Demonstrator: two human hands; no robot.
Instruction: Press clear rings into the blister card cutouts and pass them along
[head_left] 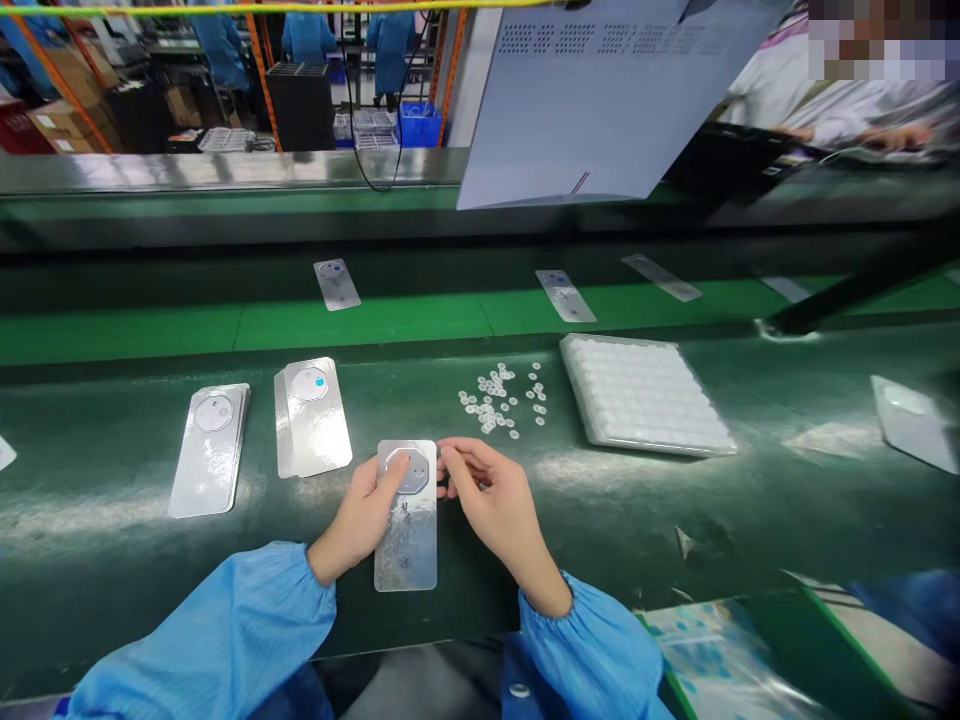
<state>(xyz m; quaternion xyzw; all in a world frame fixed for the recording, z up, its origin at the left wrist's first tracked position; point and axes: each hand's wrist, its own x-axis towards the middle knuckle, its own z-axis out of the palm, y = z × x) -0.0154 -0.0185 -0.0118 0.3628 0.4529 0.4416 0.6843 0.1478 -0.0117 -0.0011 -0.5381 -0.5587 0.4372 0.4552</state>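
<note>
My left hand point(367, 505) grips a silver phone back panel point(406, 560) by its left edge, the thumb lying on the grey camera ring at the top. Close against the panel's upper right edge is my right hand point(487, 490), its thumb and forefinger pinched together; whatever sits between them is too small to make out. Beyond my hands, several small white rings point(491, 400) lie scattered on the green bench. To the left rest two stacks of similar panels, a nearer stack point(208, 460) and another stack point(319, 425) with a blue dot on its top panel.
A clear tray of white pieces point(645, 395) stands right of the rings. Single panels lie on the green conveyor point(420, 318), among them one panel point(337, 285) at left and one panel point(566, 296) at centre. A dark slanted bar point(862, 275) crosses at right. Another person works at the upper right.
</note>
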